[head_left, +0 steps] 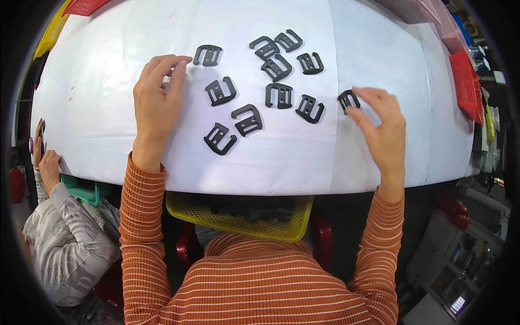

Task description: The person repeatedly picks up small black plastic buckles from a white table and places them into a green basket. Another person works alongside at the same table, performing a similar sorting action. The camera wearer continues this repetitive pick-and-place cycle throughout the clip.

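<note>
Near the back left of the white table [292, 157], my left hand [157, 103] has its fingers loosely bent and nothing visible between them. Its index fingertip reaches the left edge of a black hook buckle [208, 56], touching or almost so. Toward the right, my right hand [383, 122] pinches another black buckle [348, 101] between thumb and forefinger. Several more of these flat, C-shaped slotted buckles [279, 96] are scattered between my hands. At the back a few lie close together, including one buckle [276, 67] that overlaps its neighbour.
A yellow perforated basket [292, 225] holding dark pieces rests at my lap, below the table edge. Red baskets [466, 86] line the right rim. At the left, another person's hand [50, 169] is at the table edge, beside a green basket [89, 189].
</note>
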`<action>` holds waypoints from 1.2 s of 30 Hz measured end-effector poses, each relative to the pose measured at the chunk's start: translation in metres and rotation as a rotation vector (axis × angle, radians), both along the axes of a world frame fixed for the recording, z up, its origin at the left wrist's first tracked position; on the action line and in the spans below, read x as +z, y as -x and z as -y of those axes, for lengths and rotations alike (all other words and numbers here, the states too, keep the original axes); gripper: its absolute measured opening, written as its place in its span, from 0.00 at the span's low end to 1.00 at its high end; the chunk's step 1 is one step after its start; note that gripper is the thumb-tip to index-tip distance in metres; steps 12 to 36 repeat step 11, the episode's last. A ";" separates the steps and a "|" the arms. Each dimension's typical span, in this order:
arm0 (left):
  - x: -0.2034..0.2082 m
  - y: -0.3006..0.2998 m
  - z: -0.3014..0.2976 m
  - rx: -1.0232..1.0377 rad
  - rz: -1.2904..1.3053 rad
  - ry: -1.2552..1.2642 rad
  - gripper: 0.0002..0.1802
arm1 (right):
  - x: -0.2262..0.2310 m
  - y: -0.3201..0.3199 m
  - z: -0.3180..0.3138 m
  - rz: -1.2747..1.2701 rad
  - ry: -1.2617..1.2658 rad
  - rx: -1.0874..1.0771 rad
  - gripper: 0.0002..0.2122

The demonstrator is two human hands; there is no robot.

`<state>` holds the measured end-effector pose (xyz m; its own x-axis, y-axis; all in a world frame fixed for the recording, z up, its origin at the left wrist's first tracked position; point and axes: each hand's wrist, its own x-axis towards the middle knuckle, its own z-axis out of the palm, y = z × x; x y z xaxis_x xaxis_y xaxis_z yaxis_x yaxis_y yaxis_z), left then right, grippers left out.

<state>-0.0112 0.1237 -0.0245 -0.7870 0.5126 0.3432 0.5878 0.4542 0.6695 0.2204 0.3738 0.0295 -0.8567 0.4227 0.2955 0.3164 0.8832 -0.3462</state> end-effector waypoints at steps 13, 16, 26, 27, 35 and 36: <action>-0.022 0.012 -0.005 -0.030 0.082 0.010 0.09 | -0.028 -0.003 -0.004 -0.069 0.625 -0.245 0.11; -0.022 0.012 -0.005 -0.030 0.082 0.010 0.09 | -0.028 -0.003 -0.004 -0.069 0.625 -0.245 0.11; -0.022 0.012 -0.005 -0.030 0.082 0.010 0.09 | -0.028 -0.003 -0.004 -0.069 0.625 -0.245 0.11; -0.022 0.012 -0.005 -0.030 0.082 0.010 0.09 | -0.028 -0.003 -0.004 -0.069 0.625 -0.245 0.11; -0.022 0.012 -0.005 -0.030 0.082 0.010 0.09 | -0.028 -0.003 -0.004 -0.069 0.625 -0.245 0.11; -0.022 0.012 -0.005 -0.030 0.082 0.010 0.09 | -0.028 -0.003 -0.004 -0.069 0.625 -0.245 0.11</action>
